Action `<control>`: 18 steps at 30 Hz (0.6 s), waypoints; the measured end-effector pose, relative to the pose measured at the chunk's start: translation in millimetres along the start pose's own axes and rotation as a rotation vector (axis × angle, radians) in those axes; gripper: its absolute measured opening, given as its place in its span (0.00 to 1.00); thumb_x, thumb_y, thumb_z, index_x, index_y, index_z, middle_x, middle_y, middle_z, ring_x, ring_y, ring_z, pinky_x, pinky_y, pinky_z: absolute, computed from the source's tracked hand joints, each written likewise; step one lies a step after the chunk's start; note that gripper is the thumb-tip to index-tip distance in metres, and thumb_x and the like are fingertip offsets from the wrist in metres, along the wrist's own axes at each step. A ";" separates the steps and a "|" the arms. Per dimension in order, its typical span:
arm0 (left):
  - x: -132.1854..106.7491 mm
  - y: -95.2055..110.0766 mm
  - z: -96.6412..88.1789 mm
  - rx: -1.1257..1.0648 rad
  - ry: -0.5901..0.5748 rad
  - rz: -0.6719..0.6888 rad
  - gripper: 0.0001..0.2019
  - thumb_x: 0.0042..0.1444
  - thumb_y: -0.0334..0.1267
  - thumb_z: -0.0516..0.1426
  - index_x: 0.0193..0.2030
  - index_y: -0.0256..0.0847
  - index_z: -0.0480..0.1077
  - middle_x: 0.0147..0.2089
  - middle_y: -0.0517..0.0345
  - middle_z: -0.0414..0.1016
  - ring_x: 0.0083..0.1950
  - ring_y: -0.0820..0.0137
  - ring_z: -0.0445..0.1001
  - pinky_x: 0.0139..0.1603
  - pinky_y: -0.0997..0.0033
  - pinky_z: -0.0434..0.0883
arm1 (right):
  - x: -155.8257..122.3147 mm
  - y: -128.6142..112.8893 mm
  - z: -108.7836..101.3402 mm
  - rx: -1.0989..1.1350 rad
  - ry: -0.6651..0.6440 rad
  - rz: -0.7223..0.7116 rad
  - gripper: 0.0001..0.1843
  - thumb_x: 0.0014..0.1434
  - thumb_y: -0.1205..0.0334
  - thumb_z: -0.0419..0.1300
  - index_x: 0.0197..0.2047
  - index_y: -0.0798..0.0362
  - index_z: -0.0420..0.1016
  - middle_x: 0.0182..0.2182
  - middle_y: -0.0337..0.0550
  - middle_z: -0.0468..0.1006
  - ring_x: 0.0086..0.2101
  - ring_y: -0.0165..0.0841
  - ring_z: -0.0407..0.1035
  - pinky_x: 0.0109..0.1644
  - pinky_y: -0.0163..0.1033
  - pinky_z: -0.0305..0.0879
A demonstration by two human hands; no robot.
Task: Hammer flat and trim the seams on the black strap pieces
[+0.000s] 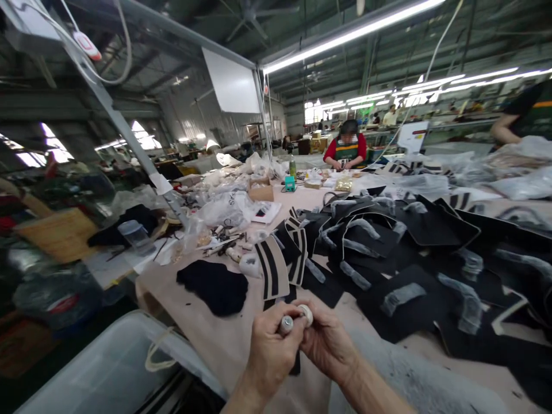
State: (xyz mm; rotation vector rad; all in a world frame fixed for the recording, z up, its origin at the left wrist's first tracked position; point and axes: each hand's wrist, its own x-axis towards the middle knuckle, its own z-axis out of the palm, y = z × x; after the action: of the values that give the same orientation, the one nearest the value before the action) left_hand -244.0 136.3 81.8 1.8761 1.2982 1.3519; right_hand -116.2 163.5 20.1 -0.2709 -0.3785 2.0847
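Observation:
Both hands are close together over the near table edge. My left hand [272, 344] is closed around a slim pen-like tool [286, 325], whose silvery round end sticks out towards me. My right hand [328, 343] pinches a small whitish round piece [306, 315], like a little spool or cap. The tool's far end meets the fingers at this piece; the exact contact is hidden. Just beyond the hands stands a cream panel with black stripes [272, 269]. A dark folded cloth [213, 286] lies to the left.
Black bag-like pieces with plastic-wrapped handles [403, 296] cover the table's right side. Loose tools [224, 244] and plastic bags [226, 207] lie further left. A translucent bin [129, 356] stands at the lower left. A co-worker [346, 146] sits across the table.

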 end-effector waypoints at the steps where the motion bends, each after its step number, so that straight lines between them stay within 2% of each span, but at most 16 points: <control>1: -3.3 3.9 5.3 -0.009 -0.001 0.008 0.04 0.55 0.34 0.59 0.31 0.42 0.76 0.28 0.60 0.78 0.26 0.72 0.74 0.29 0.77 0.72 | -5.2 0.7 -2.8 0.039 -0.001 0.002 0.14 0.56 0.55 0.67 0.40 0.57 0.77 0.32 0.42 0.79 0.32 0.31 0.74 0.37 0.36 0.69; 6: -12.3 19.0 25.3 0.003 -0.014 0.057 0.04 0.55 0.33 0.60 0.32 0.43 0.78 0.31 0.60 0.80 0.31 0.71 0.77 0.33 0.76 0.74 | -25.7 -4.6 -8.6 0.116 -0.039 -0.001 0.12 0.57 0.56 0.66 0.38 0.56 0.77 0.31 0.40 0.80 0.32 0.30 0.74 0.37 0.34 0.70; 10: -13.0 26.0 38.2 0.015 -0.058 0.033 0.05 0.56 0.34 0.60 0.35 0.43 0.78 0.37 0.57 0.82 0.36 0.68 0.79 0.39 0.73 0.76 | -37.8 -11.4 -10.9 0.154 -0.062 0.015 0.13 0.56 0.55 0.67 0.38 0.56 0.77 0.32 0.41 0.82 0.34 0.31 0.75 0.36 0.34 0.70; 18: -6.6 27.5 51.7 0.005 -0.089 -0.029 0.05 0.55 0.35 0.59 0.33 0.43 0.79 0.32 0.56 0.81 0.33 0.68 0.78 0.37 0.72 0.75 | -36.6 -11.8 -22.2 0.172 0.015 0.010 0.12 0.55 0.54 0.68 0.35 0.55 0.77 0.31 0.40 0.82 0.30 0.32 0.75 0.30 0.34 0.68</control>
State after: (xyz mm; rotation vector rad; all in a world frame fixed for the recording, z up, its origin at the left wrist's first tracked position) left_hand -186.0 125.7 80.6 1.8913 1.2801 1.2371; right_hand -80.7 141.3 5.4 -0.1863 -0.1880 2.1088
